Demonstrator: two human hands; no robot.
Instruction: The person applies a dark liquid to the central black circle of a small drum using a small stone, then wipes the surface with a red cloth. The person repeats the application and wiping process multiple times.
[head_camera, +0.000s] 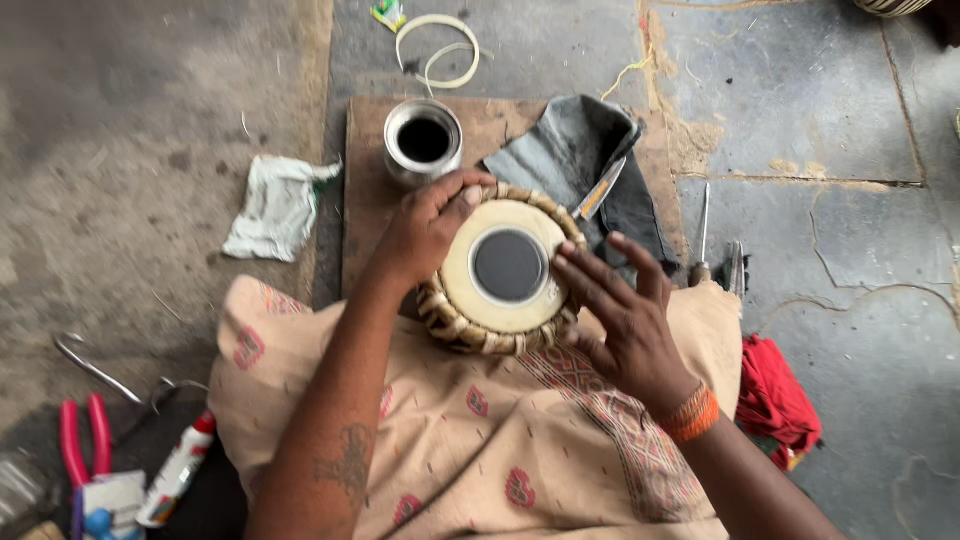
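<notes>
Cream-skinned small drum with a black centre disc and woven strap rim rests on the lap cloth; left hand cups its rim at ten o'clock, right hand spread against three o'clock. Tilting could roll it toward the steel cup at eleven.

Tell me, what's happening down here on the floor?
A person seated on the floor steadies a small drum on their cloth-covered lap. The left hand grips its braided rim and the right hand rests fingers against its side. A metal cup stands on a wooden board just beyond, with red-handled pliers lying off to the left.
</notes>
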